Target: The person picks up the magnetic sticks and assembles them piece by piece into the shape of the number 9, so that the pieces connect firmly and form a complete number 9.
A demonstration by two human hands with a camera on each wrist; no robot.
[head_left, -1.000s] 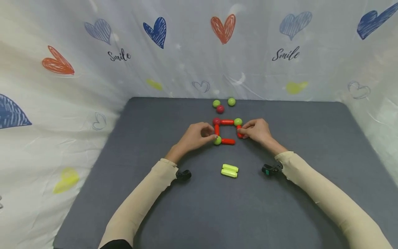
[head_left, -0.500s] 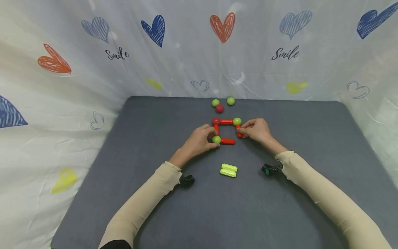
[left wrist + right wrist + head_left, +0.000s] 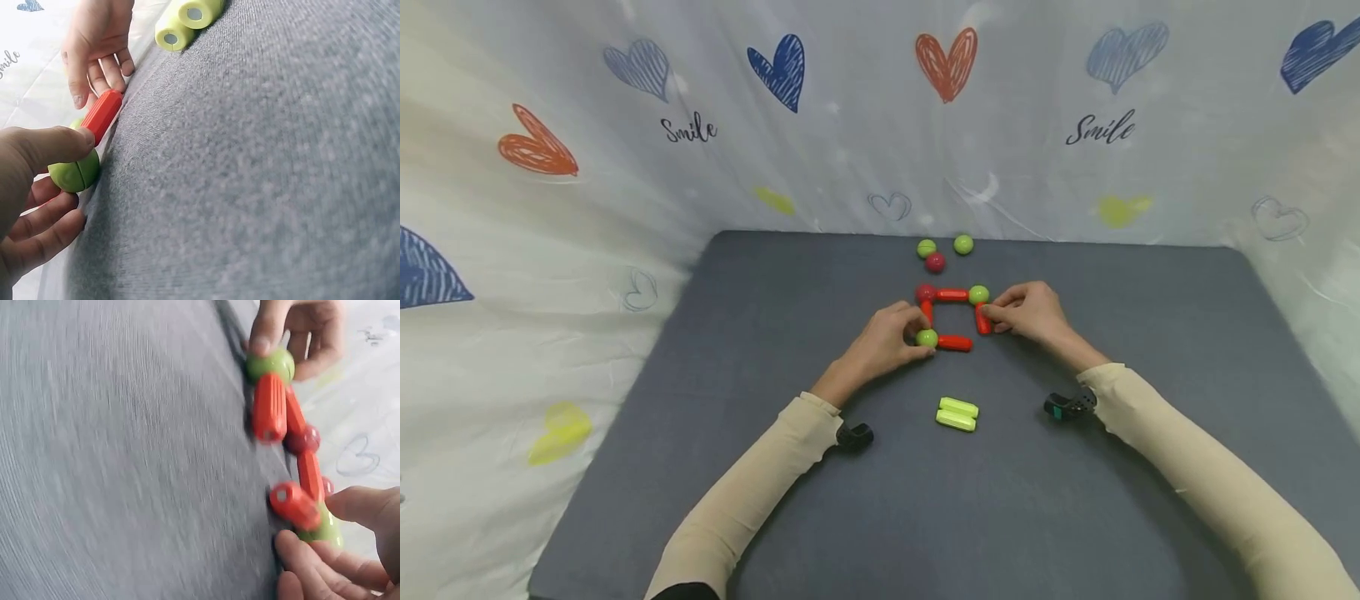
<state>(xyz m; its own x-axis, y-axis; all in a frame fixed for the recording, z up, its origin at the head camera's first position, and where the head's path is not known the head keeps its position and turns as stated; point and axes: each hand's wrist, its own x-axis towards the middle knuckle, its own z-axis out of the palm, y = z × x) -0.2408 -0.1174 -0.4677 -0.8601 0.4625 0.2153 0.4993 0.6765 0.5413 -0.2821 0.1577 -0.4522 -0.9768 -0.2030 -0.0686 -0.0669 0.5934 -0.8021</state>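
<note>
Red magnetic rods and balls form a square with a gap at its near right corner. My left hand (image 3: 887, 340) grips the green ball (image 3: 927, 338) at the near left corner, from which the near red rod (image 3: 955, 343) points right. My right hand (image 3: 1030, 312) pinches the right red rod (image 3: 983, 323) close below the far right green ball (image 3: 978, 293); thumb and fingers lie either side of that joint in the right wrist view. A dark red ball (image 3: 926, 292) and the far red rod (image 3: 952, 295) make up the back. Left fingers partly cover the left rod (image 3: 927, 313).
Two yellow-green rods (image 3: 957, 414) lie side by side nearer me. Behind the square sit two loose green balls (image 3: 963, 244) and a loose red ball (image 3: 935, 262). A white curtain (image 3: 850, 125) printed with hearts hangs beyond the grey table (image 3: 775, 283).
My left hand has moved right and closed round the near left green ball, its thumb now on the near side. My right fingers have shifted slightly right along the rod's edge.
</note>
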